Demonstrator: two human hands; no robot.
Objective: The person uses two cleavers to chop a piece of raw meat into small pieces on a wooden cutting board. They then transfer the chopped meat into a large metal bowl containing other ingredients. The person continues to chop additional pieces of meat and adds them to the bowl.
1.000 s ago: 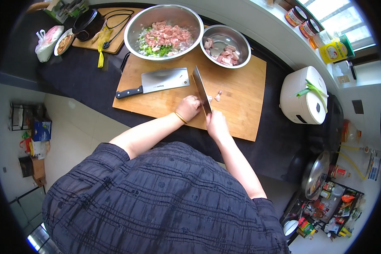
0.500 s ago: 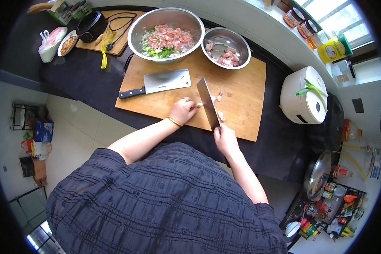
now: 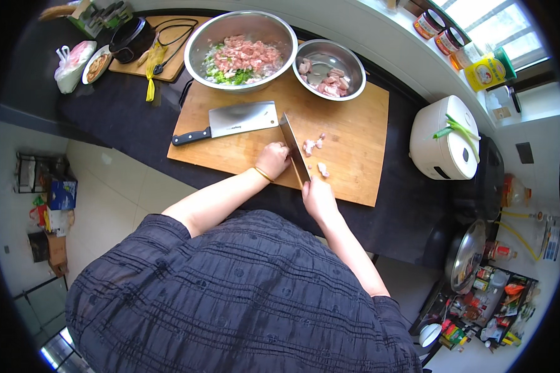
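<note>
My right hand (image 3: 319,198) grips an upright cleaver (image 3: 295,150) near its handle end, with the blade's edge down at the wooden cutting board (image 3: 351,152). Close against the blade's left side, my left hand (image 3: 272,160) has its fingers curled at the board; what they hold, if anything, is hidden. Small raw meat pieces (image 3: 312,145) lie to the right of the blade. A second cleaver (image 3: 242,118) with a black handle rests flat on the board's left half, just beyond my left hand.
Behind the board stand a large steel bowl (image 3: 196,69) of minced meat and chopped greens and a smaller steel bowl (image 3: 358,81) with meat chunks. A white rice cooker (image 3: 434,146) carrying green onion stands right. A smaller board (image 3: 176,62) with a cable lies far left.
The cleaver in my right hand has moved left, and my right hand with it. My left hand stays close by. More bits of meat show on the blade's right side.
</note>
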